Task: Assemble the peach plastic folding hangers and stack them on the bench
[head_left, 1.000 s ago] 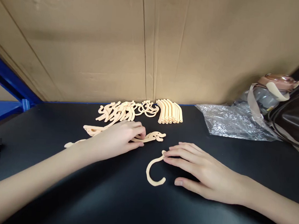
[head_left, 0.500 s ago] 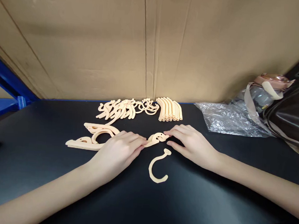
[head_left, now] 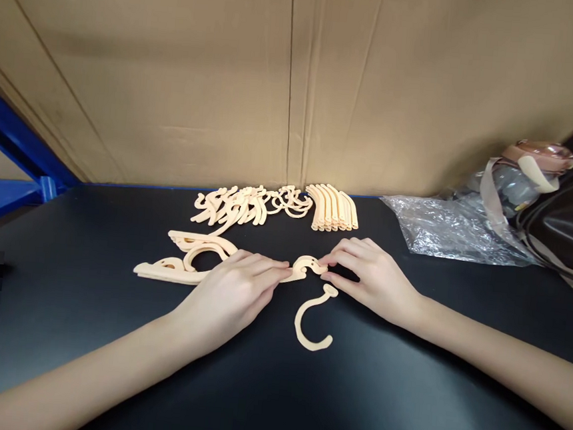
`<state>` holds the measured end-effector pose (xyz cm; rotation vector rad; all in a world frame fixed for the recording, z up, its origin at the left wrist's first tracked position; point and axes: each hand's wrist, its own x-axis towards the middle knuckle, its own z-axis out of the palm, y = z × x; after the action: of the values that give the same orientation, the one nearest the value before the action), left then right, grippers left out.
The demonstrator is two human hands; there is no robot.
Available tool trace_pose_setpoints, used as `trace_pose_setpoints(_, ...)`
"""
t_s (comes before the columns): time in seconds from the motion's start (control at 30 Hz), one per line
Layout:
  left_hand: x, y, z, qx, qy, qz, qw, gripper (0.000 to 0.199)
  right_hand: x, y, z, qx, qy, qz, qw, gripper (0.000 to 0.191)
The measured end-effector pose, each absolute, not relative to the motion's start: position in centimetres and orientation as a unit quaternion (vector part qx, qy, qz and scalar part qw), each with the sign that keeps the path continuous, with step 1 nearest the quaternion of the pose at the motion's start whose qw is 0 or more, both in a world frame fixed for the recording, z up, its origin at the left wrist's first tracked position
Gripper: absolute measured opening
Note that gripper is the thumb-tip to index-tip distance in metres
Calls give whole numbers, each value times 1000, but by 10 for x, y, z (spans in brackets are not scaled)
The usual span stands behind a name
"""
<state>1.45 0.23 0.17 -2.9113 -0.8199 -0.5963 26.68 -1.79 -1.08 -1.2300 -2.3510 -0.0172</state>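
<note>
Between my hands lies a pair of cream plastic hanger arm pieces (head_left: pixel 306 264), their curved ends overlapping. My left hand (head_left: pixel 241 278) pinches the left side, and its fingers cover most of that piece. With thumb and fingertips, my right hand (head_left: pixel 366 272) grips the right end. A loose hanger hook (head_left: pixel 302 323) rests on the black table just in front of the joined pieces, its round head near my right thumb. To the left, partly behind my left hand, are folded hangers (head_left: pixel 166 271) with their hook curves showing.
Along the back of the black table (head_left: pixel 351 395) lie a pile of short arm pieces (head_left: pixel 237 204), several hooks (head_left: pixel 292 202) and a neat stack of curved arms (head_left: pixel 332 209). Clear plastic bags (head_left: pixel 446 229) and a strapped bottle (head_left: pixel 525 176) stand at right. Cardboard (head_left: pixel 178 78) rises behind.
The two arm pieces have come closer together, their curved ends now nesting. My right hand has shifted slightly inward relative to the left. The whole view has moved a little.
</note>
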Motion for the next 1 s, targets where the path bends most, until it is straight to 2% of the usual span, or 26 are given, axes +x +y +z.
trace_pose_setpoints(0.2,15,3,3,-948,-248,-188,68,31,265,-20,-8,-458,-850,12,259,14)
trace_pose_setpoints(0.47,15,4,-1,-941,-255,-213,62,27,275,-11,-2,-495,-815,47,298,16)
trace_pose_setpoints(0.57,16,3,0,-941,-252,-221,45,26,287,2,7,-518,-810,19,274,19)
trace_pose_setpoints(0.73,16,2,2,-940,-259,-220,12,26,314,37,16,-579,-791,-88,176,29)
trace_pose_setpoints(1.0,15,3,0,-939,-264,-222,-13,26,328,75,7,-566,-802,-68,182,34)
